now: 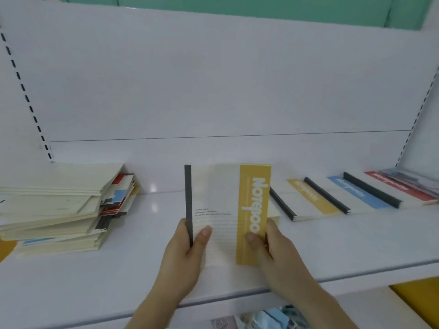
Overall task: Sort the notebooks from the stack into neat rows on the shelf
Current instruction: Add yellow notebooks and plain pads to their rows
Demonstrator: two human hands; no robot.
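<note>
Evidently both hands, left (187, 243) and right (273, 243), grip the yellow-banded notebook (228, 210) by its edges, squaring it over the shelf (356, 243); the row (344, 195) lies right, the stack (59, 205) left.

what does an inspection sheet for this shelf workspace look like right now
surface: white shelf, glossy, with a white back panel.
job's things: yellow-striped notebook held over the shelf; messy stack at left; overlapping row at right with yellow, blue and red stripes.
clutter: packaged items on the level below.
hands: left hand grips the notebook's dark spine edge; right hand grips its yellow-striped edge.
cables: nothing seen.
surroundings: slotted uprights at both sides; green panel above.
</note>
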